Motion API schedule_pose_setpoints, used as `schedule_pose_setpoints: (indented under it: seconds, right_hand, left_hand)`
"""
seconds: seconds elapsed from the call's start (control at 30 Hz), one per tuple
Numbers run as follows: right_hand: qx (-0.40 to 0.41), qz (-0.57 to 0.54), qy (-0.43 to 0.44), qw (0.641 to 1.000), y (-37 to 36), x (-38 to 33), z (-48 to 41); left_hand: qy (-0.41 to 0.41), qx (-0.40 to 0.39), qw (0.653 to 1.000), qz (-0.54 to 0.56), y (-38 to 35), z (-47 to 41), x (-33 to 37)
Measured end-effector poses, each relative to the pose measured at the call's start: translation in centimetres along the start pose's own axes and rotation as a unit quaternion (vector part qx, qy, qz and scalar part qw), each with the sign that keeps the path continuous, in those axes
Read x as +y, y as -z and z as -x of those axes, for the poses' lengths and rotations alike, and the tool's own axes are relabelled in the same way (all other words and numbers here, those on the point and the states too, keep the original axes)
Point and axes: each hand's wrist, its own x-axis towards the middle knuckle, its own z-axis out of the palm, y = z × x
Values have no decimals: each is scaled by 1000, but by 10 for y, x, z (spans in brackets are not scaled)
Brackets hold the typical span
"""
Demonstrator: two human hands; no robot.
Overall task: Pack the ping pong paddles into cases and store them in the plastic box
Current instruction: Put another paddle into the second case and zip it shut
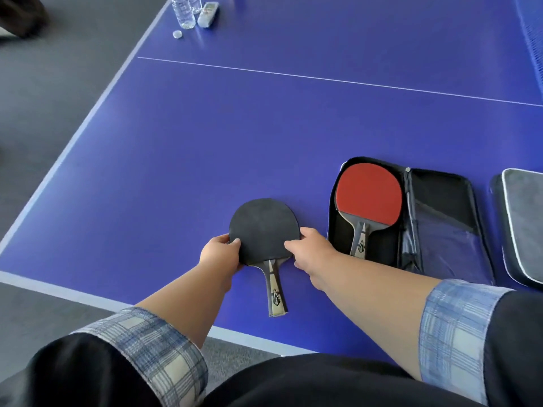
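The left hand [219,255] and the right hand [313,254] each pinch a rim of the black-rubber, round-bladed wooden paddle [263,227], fingers [232,244] curled on its blade. It sits on or barely off the blue worktop [264,127]. Just right of the right fingers, an open black zip case [440,230] holds 1 red-faced paddle [368,195]. Such shallow rim grips could let the blade tip or slip, or it could knock the red paddle askew going in and foul the zip.

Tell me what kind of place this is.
Likely an indoor games room: a blue ping pong table with white lines, its blue net at far right, grey floor beside it, and a black paddle gripped by the left hand and right hand.
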Motion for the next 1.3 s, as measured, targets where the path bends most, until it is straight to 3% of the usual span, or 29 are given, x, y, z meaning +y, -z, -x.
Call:
schedule_pose_setpoints:
  seconds: [0.2,0.37,0.57,0.77,1.3]
  right_hand:
    - [45,-30,58,997,48,-8,22]
    - [117,-72,93,986,114,-1,27]
    - [164,-68,47,983,174,14,10]
    - [159,-54,25,985,204,18,-31]
    - [149,-39,51,987,200,16,-41]
  left_hand:
    - [-138,-26,987,-76,-30,15,38]
    - [-203,-72,969,-119,-95,37,75]
    - [-234,-129,946,-185,-167,37,95]
    - [-258,-127,924,-253,-218,15,111]
    - [-261,-62,909,-319,-234,0,101]
